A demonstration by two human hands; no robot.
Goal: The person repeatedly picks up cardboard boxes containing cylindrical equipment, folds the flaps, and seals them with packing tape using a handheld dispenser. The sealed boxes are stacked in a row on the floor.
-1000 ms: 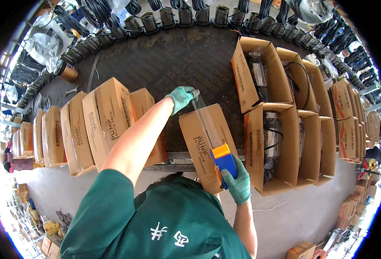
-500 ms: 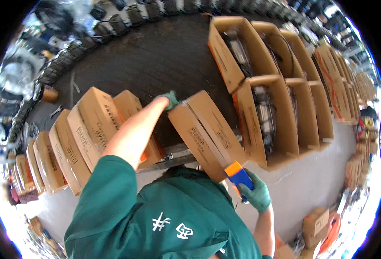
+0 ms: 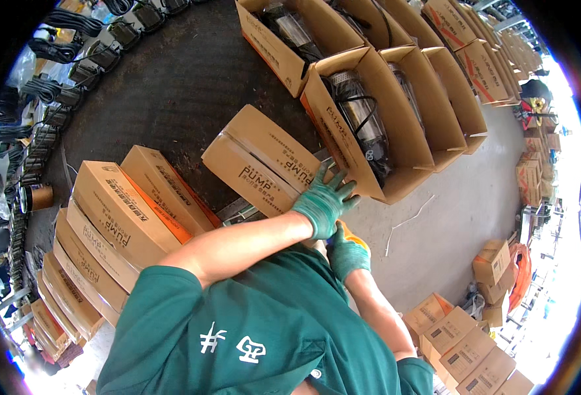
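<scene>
A closed cardboard box (image 3: 251, 187) lies in front of me on the dark work surface, with a strip of tape along its top seam. My left hand (image 3: 323, 201), in a green glove, has its fingers spread over the near right end of that box. Just below it, my gloved right hand (image 3: 349, 257) is closed around the tape dispenser (image 3: 351, 236). Only an orange bit of the dispenser shows; my hands hide the rest.
Open cardboard boxes (image 3: 396, 99) holding bagged metal pumps (image 3: 363, 118) stand to the right. Closed boxes (image 3: 122, 204) are lined up at the left. Black cabled units (image 3: 99, 52) line the far left edge. More cartons (image 3: 465, 349) sit at the lower right.
My left hand has moved from the box's far end to its near end. The tape dispenser has come off the box top, down past the near end. The view has shifted.
</scene>
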